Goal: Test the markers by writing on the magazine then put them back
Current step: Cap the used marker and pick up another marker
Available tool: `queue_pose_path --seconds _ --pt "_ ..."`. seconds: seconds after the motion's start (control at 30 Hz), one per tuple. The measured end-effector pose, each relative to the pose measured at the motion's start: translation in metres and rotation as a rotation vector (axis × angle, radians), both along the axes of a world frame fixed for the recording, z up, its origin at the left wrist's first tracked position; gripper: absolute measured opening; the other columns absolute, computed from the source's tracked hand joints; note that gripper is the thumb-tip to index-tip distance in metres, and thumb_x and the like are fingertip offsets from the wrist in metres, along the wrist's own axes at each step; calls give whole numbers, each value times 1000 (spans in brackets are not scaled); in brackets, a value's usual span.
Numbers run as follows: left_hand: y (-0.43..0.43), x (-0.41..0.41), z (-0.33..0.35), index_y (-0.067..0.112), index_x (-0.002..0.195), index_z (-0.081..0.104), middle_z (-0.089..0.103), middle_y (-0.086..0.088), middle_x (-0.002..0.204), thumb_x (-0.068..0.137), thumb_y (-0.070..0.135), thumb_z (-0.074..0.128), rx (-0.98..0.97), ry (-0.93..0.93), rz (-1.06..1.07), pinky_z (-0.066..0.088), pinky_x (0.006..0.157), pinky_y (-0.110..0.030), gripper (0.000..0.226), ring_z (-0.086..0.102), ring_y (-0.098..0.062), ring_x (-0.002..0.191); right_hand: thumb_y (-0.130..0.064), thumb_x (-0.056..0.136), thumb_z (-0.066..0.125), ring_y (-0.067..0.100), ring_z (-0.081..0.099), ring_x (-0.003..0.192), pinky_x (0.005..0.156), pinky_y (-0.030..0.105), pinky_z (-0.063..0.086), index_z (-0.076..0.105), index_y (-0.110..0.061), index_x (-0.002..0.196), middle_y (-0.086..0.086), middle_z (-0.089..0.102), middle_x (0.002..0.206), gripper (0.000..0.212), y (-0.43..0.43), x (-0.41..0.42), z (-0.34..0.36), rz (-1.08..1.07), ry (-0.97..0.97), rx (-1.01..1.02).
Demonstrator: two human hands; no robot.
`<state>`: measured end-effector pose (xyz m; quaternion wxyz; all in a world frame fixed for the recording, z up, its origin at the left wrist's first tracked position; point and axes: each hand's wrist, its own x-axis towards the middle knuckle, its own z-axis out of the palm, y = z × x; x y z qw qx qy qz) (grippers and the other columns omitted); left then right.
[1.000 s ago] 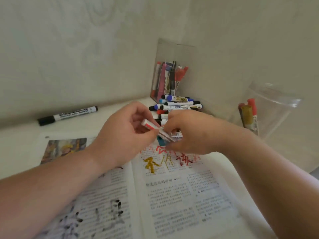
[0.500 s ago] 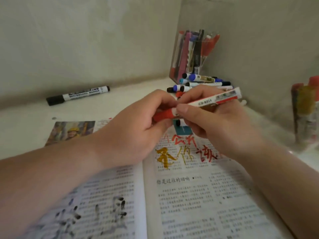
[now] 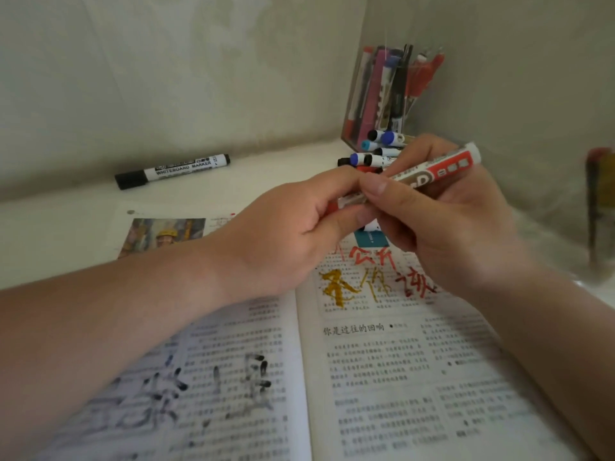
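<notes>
Red marker [image 3: 432, 174] is up off the page, held between both hands above the top of the magazine [image 3: 382, 377]. I've got the right hand [image 3: 459, 234] wrapped around the barrel, thumb on top and fingers curled beneath, with the red-and-white label tilting up and to the right. My left hand [image 3: 293, 241] pinches the lower end of the red marker, thumb and forefinger closed on it, and just a sliver of red shows between the fingers. I cannot tell whether the cap is seated or coming loose.

Below the hands the magazine lies open flat on the white table [image 3: 66, 221]. On the right-hand page I see red and gold strokes across the upper text; on the left-hand page there are black strokes, smeared-looking.

Back left, a black whiteboard marker [image 3: 173, 171] lies on its own near the wall, well apart from the rest. In the corner stands a clear holder [image 3: 376, 104] with pens upright inside, and a loose pile of markers [image 3: 376, 154] lies at its foot, just behind my right fingers. At the far right edge there's a blurred container [image 3: 599, 211]; I can't make out its contents.
</notes>
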<state>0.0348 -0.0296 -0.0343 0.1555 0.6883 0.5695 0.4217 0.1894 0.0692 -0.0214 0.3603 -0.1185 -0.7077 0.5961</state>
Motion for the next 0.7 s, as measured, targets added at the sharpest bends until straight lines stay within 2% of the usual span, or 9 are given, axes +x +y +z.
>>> queue_pose_path --seconds 0.1,0.17,0.23,0.33,0.4,0.47,0.53,0.6,0.7 --pt "-4 -1 1 34 125 55 66 4 83 100 49 48 -52 -59 -26 51 73 -40 31 64 -10 76 -9 84 71 21 39 41 42 21 30 56 -15 73 8 50 50 20 4 2 5 -99 25 -25" --pt "-7 -5 -1 33 125 50 61 4 82 98 51 41 -108 -155 -42 47 70 -33 34 57 -5 73 -4 77 62 20 32 40 41 23 22 50 -11 69 5 44 45 16 9 6 13 -210 73 -78" --pt "-5 -13 -4 30 122 50 62 1 88 99 41 40 -90 -241 -11 43 75 -29 27 56 -7 79 -3 72 54 19 30 39 43 24 20 51 -9 64 7 41 45 10 12 13 22 -229 72 -127" --pt "0 -18 -10 27 118 49 64 5 92 92 19 43 -45 -245 76 43 77 -33 28 57 -13 84 -4 72 51 29 49 39 39 25 34 74 -6 78 19 55 51 24 6 26 29 -34 -112 -151" --pt "1 -16 -13 25 122 46 65 10 98 96 11 45 -38 -164 89 49 80 -38 30 62 -12 89 -5 74 65 41 65 54 39 30 48 79 -3 96 30 67 68 25 -3 33 25 189 -240 -172" --pt "0 -14 -13 23 128 43 66 10 106 102 8 46 -20 -92 83 52 89 -37 30 65 -9 97 -21 73 82 41 70 68 47 35 57 79 -6 101 31 71 82 32 -13 36 16 345 -325 -167" --pt "0 -12 -11 25 132 43 69 14 110 103 11 53 5 -44 86 50 91 -31 35 65 -5 99 -25 69 89 32 67 58 49 34 57 77 -12 91 20 70 74 28 -18 36 4 290 -351 -150" --pt "-1 -10 -9 28 132 46 71 18 109 100 17 62 27 -35 95 49 88 -25 38 64 -2 96 -16 63 91 22 53 43 43 30 51 72 -14 79 11 61 58 25 -22 34 -5 202 -360 -107" --pt "-2 -8 -8 27 118 56 74 17 104 92 22 73 19 -74 89 52 85 -29 32 67 -4 94 -11 68 80 19 43 37 38 26 42 67 -9 73 11 55 52 14 -29 32 -9 166 -366 -74"
